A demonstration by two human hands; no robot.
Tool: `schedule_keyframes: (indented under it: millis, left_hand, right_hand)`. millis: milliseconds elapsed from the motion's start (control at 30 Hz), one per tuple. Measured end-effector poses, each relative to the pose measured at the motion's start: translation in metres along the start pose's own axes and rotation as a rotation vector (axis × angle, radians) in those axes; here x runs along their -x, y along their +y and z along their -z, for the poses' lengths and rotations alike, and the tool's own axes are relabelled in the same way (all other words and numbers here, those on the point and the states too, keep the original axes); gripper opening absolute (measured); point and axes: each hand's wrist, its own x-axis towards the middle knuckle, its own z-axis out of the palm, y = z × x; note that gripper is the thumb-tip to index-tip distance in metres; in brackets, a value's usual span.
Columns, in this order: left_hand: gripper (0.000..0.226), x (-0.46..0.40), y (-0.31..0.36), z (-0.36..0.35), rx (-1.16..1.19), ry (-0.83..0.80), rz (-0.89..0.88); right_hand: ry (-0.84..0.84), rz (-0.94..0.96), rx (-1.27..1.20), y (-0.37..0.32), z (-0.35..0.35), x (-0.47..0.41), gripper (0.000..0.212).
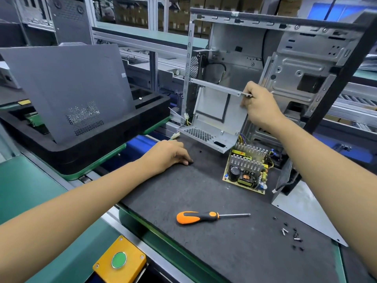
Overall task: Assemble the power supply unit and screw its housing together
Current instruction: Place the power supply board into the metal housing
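My right hand (259, 105) grips the upper right edge of a silver power supply housing shell (216, 117), held tilted above the black mat. The yellow circuit board (247, 170) with heat sinks and a capacitor lies on the mat just below the shell. My left hand (169, 155) rests on the mat, its fingertips on a small black screw (190, 162). An orange and black screwdriver (204, 217) lies on the mat nearer to me. Several loose screws (291, 235) are scattered at the right. A flat silver housing panel (306, 209) lies at the right.
An open computer case (302, 66) stands behind the work area. A grey case panel (67, 88) leans in a black foam tray (98, 148) at the left. A yellow box with a green button (119, 260) sits at the front edge of the green conveyor (30, 186).
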Motion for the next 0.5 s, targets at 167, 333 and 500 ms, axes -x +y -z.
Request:
schedule_keyframes:
  millis: [167,333,500]
  left_hand:
    - [0.008,-0.003,0.000,-0.001,0.003,-0.045,-0.018]
    - [0.010,-0.011,-0.005,-0.001,0.048,-0.131,0.049]
    - [0.006,-0.029,-0.001,-0.008,0.139,-0.026,0.182]
  right_hand:
    - [0.012,-0.007,0.004,-0.001,-0.002,0.000,0.019]
    - [0.048,-0.007,0.012,-0.004,0.000,0.001,0.015]
    - [0.068,-0.018,0.011,-0.006,0.002,0.003,0.015]
